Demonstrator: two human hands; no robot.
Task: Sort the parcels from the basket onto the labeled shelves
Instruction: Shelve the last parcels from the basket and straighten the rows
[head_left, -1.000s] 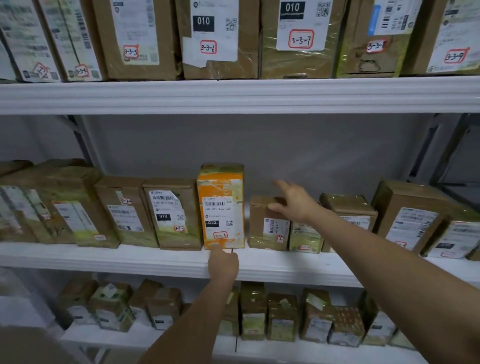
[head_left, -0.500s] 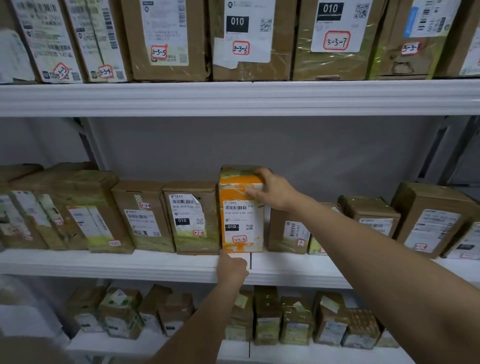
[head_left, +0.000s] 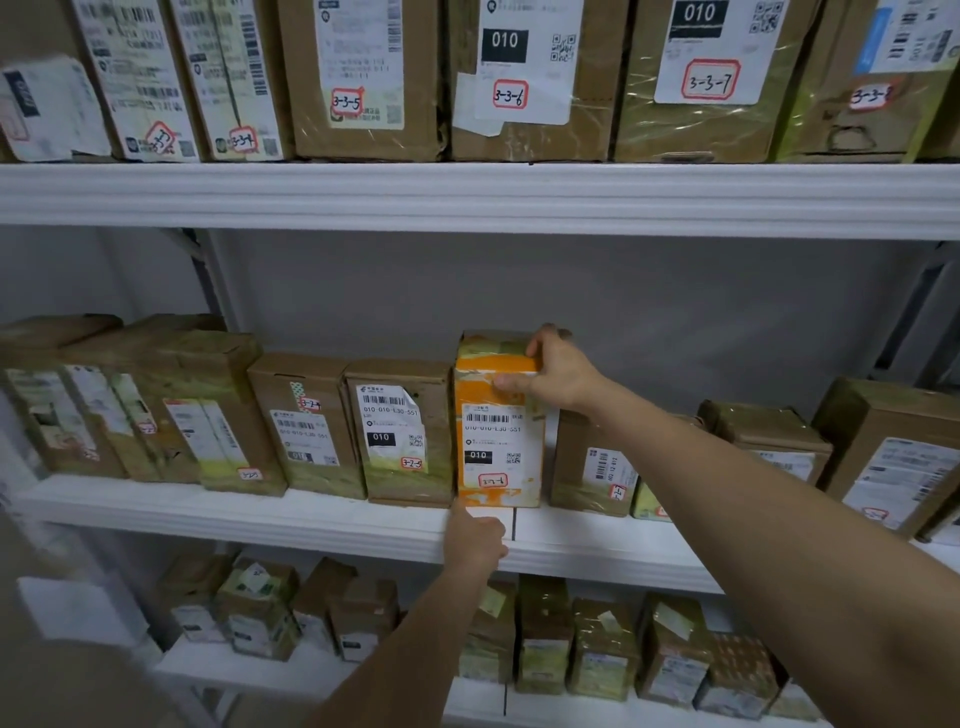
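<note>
An orange parcel (head_left: 498, 441) with a white label marked 3-2-6 stands upright on the middle shelf (head_left: 311, 525), between a brown box marked 3-2-5 (head_left: 402, 431) and a lower brown box (head_left: 589, 467). My right hand (head_left: 553, 371) grips the orange parcel's top right corner, thumb on the front face and fingers over the top. My left hand (head_left: 475, 538) lies on the shelf lip, with a fingertip touching the parcel's bottom left edge. The basket is out of view.
The top shelf (head_left: 467, 197) carries large boxes marked 3-3-5 (head_left: 363, 78), 3-3-6 (head_left: 524, 78) and 3-3-7 (head_left: 706, 78). More brown boxes fill the middle shelf on both sides. Several small parcels (head_left: 597, 644) line the bottom shelf. A grey wall lies behind.
My right hand left the low brown box, moved left and took hold of the orange parcel's top corner. My left hand stayed at the parcel's base. The view has closed in.
</note>
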